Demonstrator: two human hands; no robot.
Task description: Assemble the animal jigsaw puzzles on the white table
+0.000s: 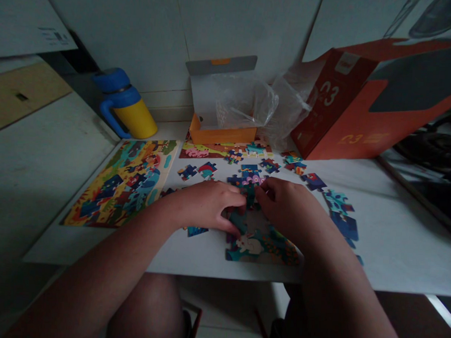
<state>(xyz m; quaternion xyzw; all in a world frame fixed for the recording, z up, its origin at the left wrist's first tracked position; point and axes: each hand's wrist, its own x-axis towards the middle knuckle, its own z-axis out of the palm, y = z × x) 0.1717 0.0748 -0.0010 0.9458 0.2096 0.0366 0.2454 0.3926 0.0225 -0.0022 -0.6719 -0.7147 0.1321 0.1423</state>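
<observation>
A partly joined jigsaw puzzle [250, 245] with a white rabbit lies on the white table in front of me. My left hand [216, 206] rests at its left side, thumb and fingers apart, the thumb touching the puzzle near the rabbit. At the upper part of the puzzle, my right hand [284, 201] has its thumb and fingers pinched at a dark teal jigsaw piece [250, 191]. That piece is partly hidden by the fingers. Just beyond both hands are joined pieces with pink shapes [252, 180].
Loose pieces lie around, including a blue one [313, 181] and a red-topped one [207, 169]. A colourful puzzle sheet [116, 184] covers the left. Behind stand a blue-yellow jug [136, 113], an open orange box [223, 135] with clear plastic [247, 102], and a large orange-red box [336, 104].
</observation>
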